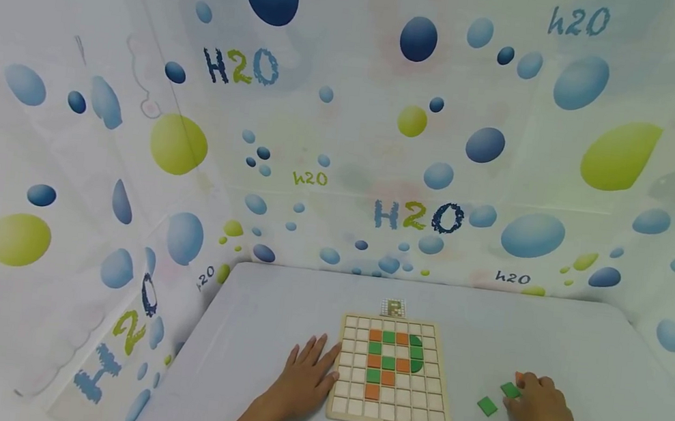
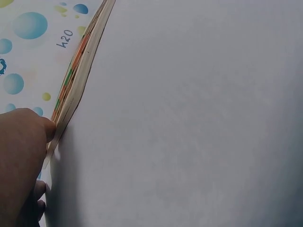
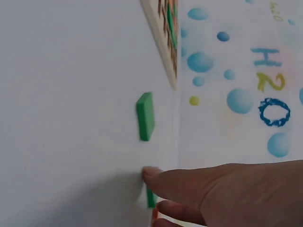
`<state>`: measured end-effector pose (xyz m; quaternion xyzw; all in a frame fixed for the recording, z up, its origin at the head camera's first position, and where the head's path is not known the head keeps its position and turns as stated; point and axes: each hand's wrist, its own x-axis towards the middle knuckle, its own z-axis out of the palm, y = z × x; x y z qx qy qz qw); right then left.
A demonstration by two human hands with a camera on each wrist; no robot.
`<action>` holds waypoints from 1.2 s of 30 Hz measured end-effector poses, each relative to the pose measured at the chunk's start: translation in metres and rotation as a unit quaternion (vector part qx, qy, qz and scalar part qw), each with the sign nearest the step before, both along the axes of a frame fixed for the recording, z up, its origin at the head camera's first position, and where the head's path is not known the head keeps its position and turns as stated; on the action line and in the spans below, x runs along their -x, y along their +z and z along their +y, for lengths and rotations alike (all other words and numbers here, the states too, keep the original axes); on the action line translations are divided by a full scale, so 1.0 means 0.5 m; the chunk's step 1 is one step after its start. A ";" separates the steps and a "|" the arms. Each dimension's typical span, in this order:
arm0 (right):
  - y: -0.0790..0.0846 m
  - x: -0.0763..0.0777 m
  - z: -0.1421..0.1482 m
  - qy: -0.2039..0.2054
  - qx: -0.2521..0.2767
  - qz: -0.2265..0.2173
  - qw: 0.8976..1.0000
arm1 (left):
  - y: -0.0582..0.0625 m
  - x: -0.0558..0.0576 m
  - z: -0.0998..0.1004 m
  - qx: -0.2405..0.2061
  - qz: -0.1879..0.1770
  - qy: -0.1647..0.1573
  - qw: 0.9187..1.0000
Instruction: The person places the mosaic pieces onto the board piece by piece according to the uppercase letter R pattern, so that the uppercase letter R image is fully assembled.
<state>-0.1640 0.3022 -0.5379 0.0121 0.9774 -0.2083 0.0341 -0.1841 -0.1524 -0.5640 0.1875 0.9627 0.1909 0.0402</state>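
Note:
A square wooden grid board (image 1: 440, 413) lies on the table, with orange and green tiles set in it in a P shape. My left hand (image 1: 304, 378) rests at the board's left edge with its fingers spread; in the left wrist view the thumb (image 2: 49, 128) touches the board's edge. To the right of the board, my right hand (image 1: 542, 407) has its bent fingers down at a green tile (image 1: 509, 390) and an orange tile (image 1: 519, 377), which it partly covers. Whether it pinches either one is unclear. Another green tile (image 1: 486, 406) lies flat just left of that hand.
A small card (image 1: 393, 307) with a P pattern on a grid sits at the board's far edge. White table surface (image 1: 279, 293) surrounds the board. Behind and at the sides hang white sheets (image 1: 345, 136) printed with blue and green drops.

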 end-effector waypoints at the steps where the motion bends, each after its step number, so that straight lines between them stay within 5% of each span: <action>1: -0.005 -0.002 0.006 0.008 0.003 0.001 1.000 | 0.000 0.000 0.000 0.000 -0.001 0.000 1.000; 6: -0.026 0.002 0.014 0.055 0.043 0.030 0.997 | -0.002 -0.001 -0.001 0.002 -0.005 0.003 1.000; 16: -0.047 0.022 -0.005 0.085 0.085 0.079 0.990 | 0.005 -0.005 0.002 -0.005 -0.008 0.001 1.000; 36: -0.039 0.072 -0.093 0.115 0.148 0.041 0.981 | -0.002 0.002 -0.002 0.002 -0.013 0.002 1.000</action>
